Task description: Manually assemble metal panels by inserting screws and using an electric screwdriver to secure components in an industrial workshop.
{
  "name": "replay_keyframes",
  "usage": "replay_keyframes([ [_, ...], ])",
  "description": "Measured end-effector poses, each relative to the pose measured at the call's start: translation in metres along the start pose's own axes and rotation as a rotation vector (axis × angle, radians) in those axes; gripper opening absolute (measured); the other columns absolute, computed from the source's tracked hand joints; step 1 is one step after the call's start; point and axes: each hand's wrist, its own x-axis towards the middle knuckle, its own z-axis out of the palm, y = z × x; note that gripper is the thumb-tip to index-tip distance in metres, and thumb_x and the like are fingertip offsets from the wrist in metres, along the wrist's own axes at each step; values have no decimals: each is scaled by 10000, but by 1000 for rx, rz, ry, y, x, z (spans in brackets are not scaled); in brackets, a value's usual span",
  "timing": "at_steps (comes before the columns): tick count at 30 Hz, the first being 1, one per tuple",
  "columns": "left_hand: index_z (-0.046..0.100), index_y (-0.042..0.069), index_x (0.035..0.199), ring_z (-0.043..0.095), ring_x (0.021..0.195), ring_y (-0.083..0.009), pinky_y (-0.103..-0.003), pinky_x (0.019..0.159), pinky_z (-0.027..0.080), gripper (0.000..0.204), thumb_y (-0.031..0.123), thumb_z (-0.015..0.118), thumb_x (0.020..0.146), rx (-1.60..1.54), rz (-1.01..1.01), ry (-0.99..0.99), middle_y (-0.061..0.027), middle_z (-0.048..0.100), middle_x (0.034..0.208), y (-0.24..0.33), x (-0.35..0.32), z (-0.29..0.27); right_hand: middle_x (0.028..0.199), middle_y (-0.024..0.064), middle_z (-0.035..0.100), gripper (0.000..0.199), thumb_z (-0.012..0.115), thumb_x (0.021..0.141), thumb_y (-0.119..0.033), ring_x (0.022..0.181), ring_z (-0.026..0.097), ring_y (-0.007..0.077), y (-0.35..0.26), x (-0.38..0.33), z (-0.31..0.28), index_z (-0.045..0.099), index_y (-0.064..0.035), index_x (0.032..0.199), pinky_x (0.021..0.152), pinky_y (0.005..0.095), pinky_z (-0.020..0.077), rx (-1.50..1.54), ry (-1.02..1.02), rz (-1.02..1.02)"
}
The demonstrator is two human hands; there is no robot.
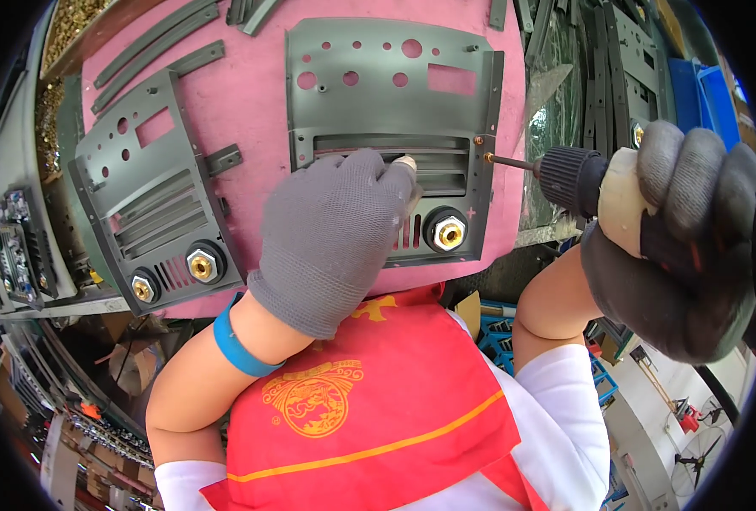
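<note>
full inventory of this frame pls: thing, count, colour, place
pink mat: 1, pink, covers the bench top
centre panel: 1, grey metal with round holes and louvre slots, on the mat under the left hand
brass socket: 1, brass in a black collar, lower right of the centre panel
side panel: 1, grey, tilted, left on the mat, with two brass sockets at its lower edge
metal strips: several, grey, top left of the mat
power screwdriver: 1, black chuck, cream body, bit at the centre panel's right edge
blue bins: about 2, blue, far right
wristband: 1, blue, left wrist
left hand: grey glove, pressing on the centre panel
right hand: dark grey glove, gripping the power screwdriver
</note>
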Motion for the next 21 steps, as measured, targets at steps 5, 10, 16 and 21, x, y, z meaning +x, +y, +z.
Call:
replay_keyframes([
  [5, 687, 133, 1035, 548, 613, -239, -351, 502, 428, 276, 268, 735, 799, 1, 23, -53, -48, 499, 678, 11, 2, -11, 800, 18, 424, 268, 631, 879, -281, 690, 359, 122, 11, -7, -5, 447, -90, 916, 682, 263, 324, -22, 31, 10],
  [10, 664, 86, 998, 518, 618, -177, -316, 489, 415, 259, 171, 682, 754, -8, 235, -220, -12, 458, 696, 10, -34, -17, 797, 17, 409, 252, 612, 880, -269, 693, 347, 123, 14, -19, -27, 444, -82, 906, 680, 272, 314, -38, 55, 15],
  [16, 693, 64, 1026, 498, 596, -153, -290, 453, 379, 339, 109, 678, 690, -33, 327, -146, 2, 445, 685, 12, -35, -4, 793, 16, 391, 233, 589, 881, -255, 696, 334, 126, 17, -23, -38, 442, -74, 894, 678, 282, 301, -56, 54, 9],
  [21, 675, 62, 1060, 508, 607, -155, -298, 468, 393, 373, 103, 675, 689, -65, 333, -165, 2, 464, 699, 13, -34, -3, 789, 15, 376, 219, 570, 882, -243, 698, 322, 128, 21, -21, -38, 439, -66, 884, 675, 291, 291, -74, 45, -4],
])
